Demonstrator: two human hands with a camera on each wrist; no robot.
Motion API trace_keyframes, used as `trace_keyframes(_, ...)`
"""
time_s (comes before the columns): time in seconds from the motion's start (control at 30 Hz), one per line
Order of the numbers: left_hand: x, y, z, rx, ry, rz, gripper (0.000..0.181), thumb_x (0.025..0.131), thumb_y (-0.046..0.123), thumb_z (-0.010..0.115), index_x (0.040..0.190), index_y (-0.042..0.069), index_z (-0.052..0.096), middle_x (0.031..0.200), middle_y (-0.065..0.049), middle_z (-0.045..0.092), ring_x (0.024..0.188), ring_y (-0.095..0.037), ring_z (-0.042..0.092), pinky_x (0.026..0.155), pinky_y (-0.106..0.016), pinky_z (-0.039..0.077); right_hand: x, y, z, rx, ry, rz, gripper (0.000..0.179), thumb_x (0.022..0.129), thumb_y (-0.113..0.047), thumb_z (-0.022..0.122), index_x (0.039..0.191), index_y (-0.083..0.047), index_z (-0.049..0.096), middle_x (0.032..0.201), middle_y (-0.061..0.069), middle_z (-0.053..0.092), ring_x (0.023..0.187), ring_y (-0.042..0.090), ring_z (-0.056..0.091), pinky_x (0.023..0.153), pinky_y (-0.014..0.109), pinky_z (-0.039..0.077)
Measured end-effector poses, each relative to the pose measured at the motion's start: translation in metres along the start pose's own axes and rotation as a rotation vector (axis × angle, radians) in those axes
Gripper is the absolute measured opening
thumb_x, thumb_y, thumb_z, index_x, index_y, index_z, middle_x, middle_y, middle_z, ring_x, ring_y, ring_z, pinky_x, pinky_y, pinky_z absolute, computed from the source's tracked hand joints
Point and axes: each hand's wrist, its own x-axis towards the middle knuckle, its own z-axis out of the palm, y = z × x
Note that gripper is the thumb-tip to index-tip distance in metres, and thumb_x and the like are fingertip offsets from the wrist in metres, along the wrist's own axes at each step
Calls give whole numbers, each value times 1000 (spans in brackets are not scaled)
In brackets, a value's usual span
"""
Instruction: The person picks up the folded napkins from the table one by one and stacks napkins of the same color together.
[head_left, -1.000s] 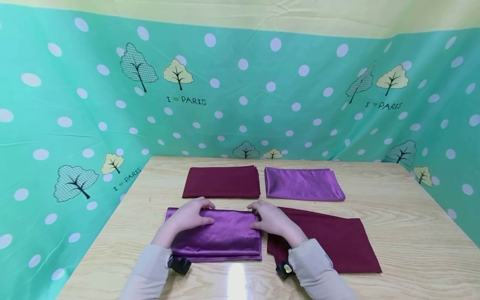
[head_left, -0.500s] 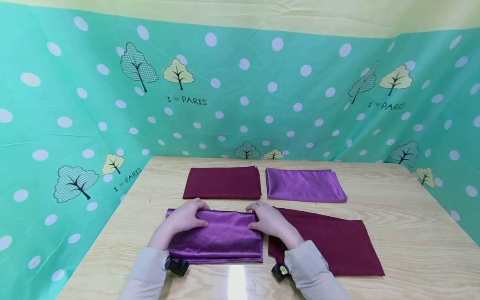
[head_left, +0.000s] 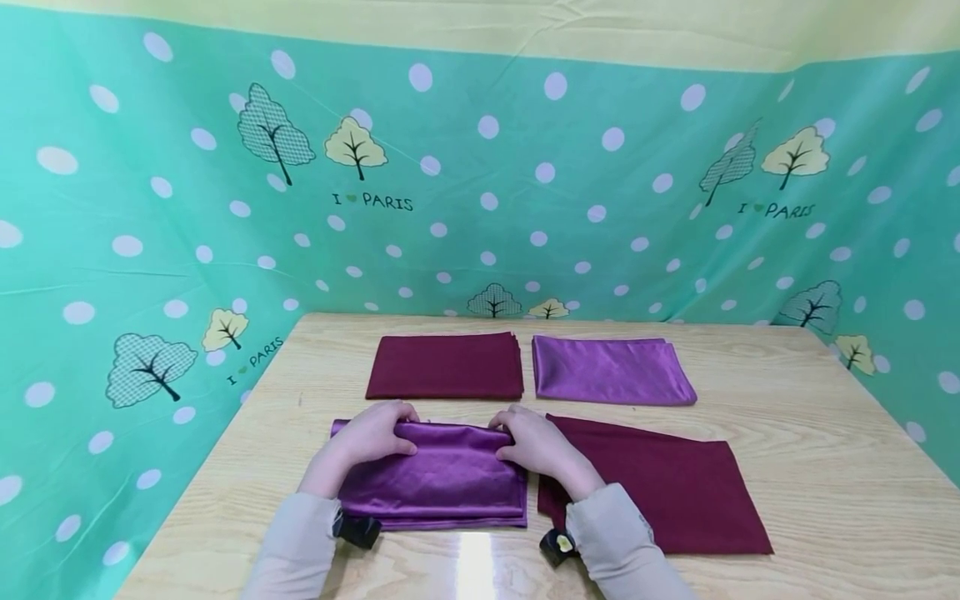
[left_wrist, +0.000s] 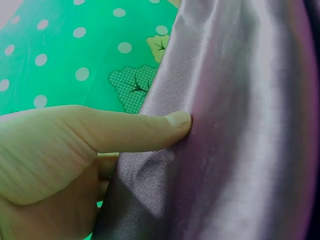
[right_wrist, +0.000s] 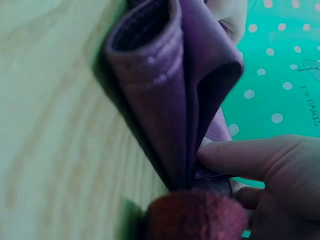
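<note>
A folded purple satin cloth (head_left: 450, 483) lies at the front left of the table. My left hand (head_left: 367, 435) grips its far edge near the left end, and in the left wrist view the thumb (left_wrist: 160, 131) presses on the near face while the other fingers are behind it. At the far right corner my right hand (head_left: 536, 440) pinches the same cloth between thumb and fingers. The right wrist view shows the cloth's layered end (right_wrist: 155, 100) from the side, its folds bulging into loops. Most of the fingers are hidden behind the fabric.
To the right, a folded maroon cloth (head_left: 667, 492) lies partly beneath my right forearm. Farther back are another folded maroon cloth (head_left: 442, 367) and a second purple satin cloth (head_left: 611, 372). A green dotted curtain (head_left: 487, 167) hangs behind the wooden table (head_left: 825, 433).
My left hand has shifted slightly left along the cloth's far edge. Between the hands that edge now bunches up a little. The other cloths stay where they lay.
</note>
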Motion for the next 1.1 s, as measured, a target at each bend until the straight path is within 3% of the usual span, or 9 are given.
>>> trace_keyframes(0.13, -1, 1, -1, -13, -23, -7, 19, 70, 19, 76, 82, 16, 62, 82, 6, 60, 79, -11, 53, 76, -35, 44, -1, -1, 1, 9, -2, -13, 29, 79, -16, 69, 107, -9, 63, 97, 3, 59, 92, 20, 57, 79, 36, 46)
trace_keyframes(0.4, -2, -1, -2, 14, -18, 39, 18, 72, 22, 74, 68, 18, 57, 68, 9, 52, 65, -9, 45, 65, -29, 40, 0, -1, 2, 44, 12, -15, 25, 81, -11, 65, 106, -6, 64, 100, 7, 60, 96, 25, 58, 82, 39, 45)
trace_keyframes(0.77, -5, -2, -6, 19, 24, 62, 21, 73, 25, 73, 68, 21, 53, 61, 10, 48, 61, -8, 44, 60, -25, 38, -4, 2, -2, 137, 52, -47, 23, 82, -8, 64, 104, -5, 64, 100, 8, 62, 97, 25, 58, 85, 40, 45)
trace_keyframes(1.1, -6, 4, -13, 23, 18, 54, 21, 75, 24, 71, 68, 20, 52, 60, 9, 46, 56, -7, 42, 55, -24, 36, -5, 4, -2, 149, 105, -46, 22, 82, -9, 64, 104, -5, 64, 101, 7, 61, 99, 24, 57, 86, 39, 44)
